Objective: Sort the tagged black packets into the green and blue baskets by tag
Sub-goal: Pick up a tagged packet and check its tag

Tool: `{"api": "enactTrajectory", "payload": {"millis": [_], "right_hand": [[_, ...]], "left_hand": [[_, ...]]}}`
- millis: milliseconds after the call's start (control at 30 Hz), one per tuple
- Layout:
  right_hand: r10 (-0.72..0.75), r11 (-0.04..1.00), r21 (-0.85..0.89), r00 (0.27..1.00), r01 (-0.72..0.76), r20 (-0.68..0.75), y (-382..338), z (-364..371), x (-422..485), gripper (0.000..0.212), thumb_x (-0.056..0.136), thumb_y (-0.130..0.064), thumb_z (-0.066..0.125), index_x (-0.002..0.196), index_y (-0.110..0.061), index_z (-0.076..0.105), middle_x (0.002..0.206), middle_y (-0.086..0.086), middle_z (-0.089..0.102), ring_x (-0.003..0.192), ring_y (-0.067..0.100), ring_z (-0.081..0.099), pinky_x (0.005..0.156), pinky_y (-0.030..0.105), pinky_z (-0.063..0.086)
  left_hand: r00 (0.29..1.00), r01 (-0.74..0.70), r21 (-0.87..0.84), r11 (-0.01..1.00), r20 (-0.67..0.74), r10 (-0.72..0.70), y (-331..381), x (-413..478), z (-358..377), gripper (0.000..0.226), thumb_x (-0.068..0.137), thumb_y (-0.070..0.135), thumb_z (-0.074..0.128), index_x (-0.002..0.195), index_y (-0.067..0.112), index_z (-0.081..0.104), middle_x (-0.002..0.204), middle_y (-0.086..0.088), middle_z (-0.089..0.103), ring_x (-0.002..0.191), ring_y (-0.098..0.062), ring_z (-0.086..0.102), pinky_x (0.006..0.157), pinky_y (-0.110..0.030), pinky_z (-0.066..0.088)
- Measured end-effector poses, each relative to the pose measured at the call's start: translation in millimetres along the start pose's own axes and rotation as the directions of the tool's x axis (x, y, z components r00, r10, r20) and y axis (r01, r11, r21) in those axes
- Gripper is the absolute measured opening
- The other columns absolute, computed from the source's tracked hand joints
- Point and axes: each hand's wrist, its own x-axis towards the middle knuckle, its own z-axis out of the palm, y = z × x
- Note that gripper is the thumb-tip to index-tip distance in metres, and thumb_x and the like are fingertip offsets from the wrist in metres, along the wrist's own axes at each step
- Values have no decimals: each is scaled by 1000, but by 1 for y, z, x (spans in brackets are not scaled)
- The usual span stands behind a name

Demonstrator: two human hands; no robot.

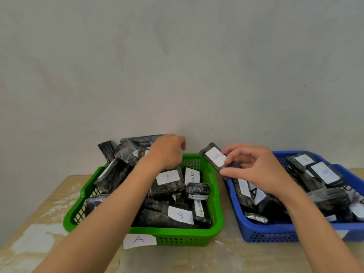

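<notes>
B-tagged packet (215, 157), in right hand (254, 170), slants far-left to near-right.

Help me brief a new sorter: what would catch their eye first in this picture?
The right hand pinches a black packet tagged B, held up between the two baskets. Left of it the green basket, with an A label on its front, brims with black packets, among them a second B packet. The blue basket on the right holds more.
</notes>
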Motion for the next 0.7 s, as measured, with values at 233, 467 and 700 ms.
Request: {"api": "enactTrajectory", "payload": {"millis": [233,467,700], "right_hand": [[67,997,34,996,-65,-61,14,-19,-16,27,69,-10,96,82,-27,80,104,-14,80,98,23,79,86,53,64],[102,988,126,992,-91,-78,13,-41,-18,25,72,-16,95,88,-28,81,99,-9,82,88,19,81,90,49,64],[118,987,119,987,-105,-112,11,-45,-17,24,75,-17,94,89,-31,81,98,-10,82,92,12,80,87,43,64]], "left_hand": [[872,164,277,947,409,-271,38,32,50,48,86,64,69,87,18,55,88,1,60,100,-29,57,114,-60,15],[893,354,16,935,293,-343,40,37,52,63,59,46,96,92,16,51,96,-3,59,107,-36,62,109,-54,37],[986,141,-496,857,-9,-168,34,28,16,46,79,18,88,117,20,61,112,-5,65,94,-18,65,67,-25,51]]}}
